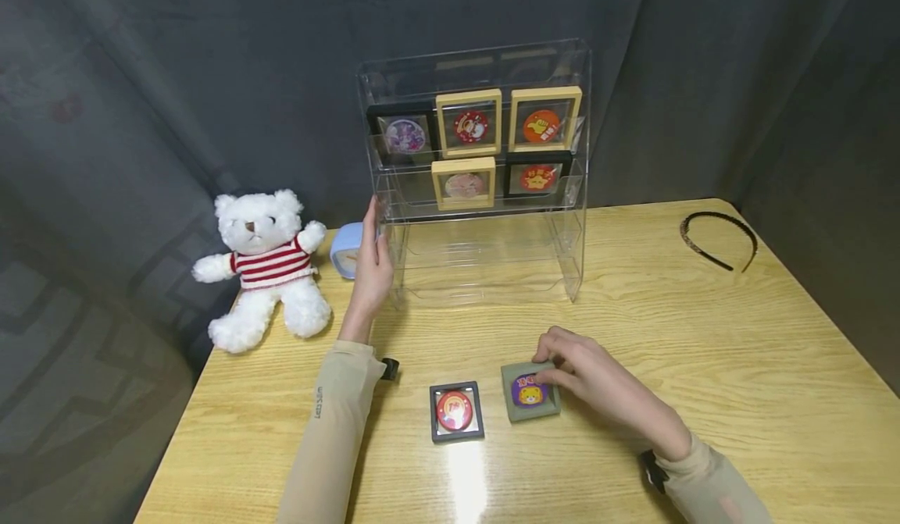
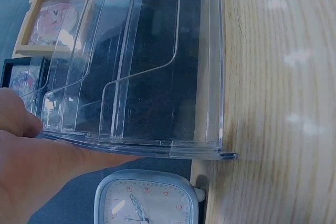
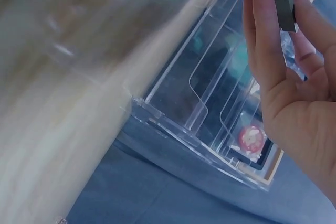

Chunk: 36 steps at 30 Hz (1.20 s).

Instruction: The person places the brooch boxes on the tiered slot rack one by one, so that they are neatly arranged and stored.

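Observation:
My left hand point(image 1: 373, 266) holds the left side panel of a clear stepped display rack point(image 1: 576, 243), with the thumb inside and the fingers behind the panel in the left wrist view. The right hand point(image 1: 580, 364) pinches a grey-green square frame point(image 1: 532, 413) by its edges, thumb on one face and fingers on the other. A purple badge point(image 1: 529, 392) with a yellow bear shows inside that frame. Left of it, a dark frame point(image 1: 457, 436) with a red badge lies on the table. Several black and cream badge frames point(image 1: 469, 149) stand on the rack's upper tiers.
A white teddy bear point(image 1: 273, 262) in a striped shirt sits at the table's left edge. A blue alarm clock point(image 1: 346, 251) stands just left of the rack, close to the left hand. A headband point(image 1: 719, 215) lies at the back right of the wooden table point(image 1: 703, 352).

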Motion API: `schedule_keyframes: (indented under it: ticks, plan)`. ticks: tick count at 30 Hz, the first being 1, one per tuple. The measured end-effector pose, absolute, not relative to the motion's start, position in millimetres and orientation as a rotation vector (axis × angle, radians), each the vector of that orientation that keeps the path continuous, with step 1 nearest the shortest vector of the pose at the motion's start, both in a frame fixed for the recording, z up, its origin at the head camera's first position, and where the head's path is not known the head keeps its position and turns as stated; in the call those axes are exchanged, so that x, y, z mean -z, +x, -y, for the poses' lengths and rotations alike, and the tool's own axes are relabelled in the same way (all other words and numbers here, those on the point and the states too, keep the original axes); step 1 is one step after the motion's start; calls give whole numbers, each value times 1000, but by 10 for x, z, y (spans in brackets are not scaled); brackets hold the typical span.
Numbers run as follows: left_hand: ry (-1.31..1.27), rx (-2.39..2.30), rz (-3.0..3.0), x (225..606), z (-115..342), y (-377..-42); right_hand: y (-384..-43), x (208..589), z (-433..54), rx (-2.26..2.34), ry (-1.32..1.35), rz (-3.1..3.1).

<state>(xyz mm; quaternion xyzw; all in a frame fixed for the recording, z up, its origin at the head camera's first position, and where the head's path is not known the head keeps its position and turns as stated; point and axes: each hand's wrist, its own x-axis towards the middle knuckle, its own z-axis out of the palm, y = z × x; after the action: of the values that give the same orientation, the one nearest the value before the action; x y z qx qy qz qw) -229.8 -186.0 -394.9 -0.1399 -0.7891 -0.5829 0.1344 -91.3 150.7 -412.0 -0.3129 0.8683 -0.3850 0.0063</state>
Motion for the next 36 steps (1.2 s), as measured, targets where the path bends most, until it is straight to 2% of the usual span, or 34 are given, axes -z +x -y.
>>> schedule_keyframes:
  ticks: [13, 19, 36]
  plan:
    - [-412, 1737, 2289, 3617, 1761, -2059, -1114, 3938, -1641, 1261, -931, -2938]
    - [-404, 1729, 2298, 3620, 1759, -2053, -1223, 3880, -1672, 1284, -777, -2957]
    - [-418, 1722, 2270, 3654, 1759, -2075, -1489, 3798, -1647, 1363, -755, -3255]
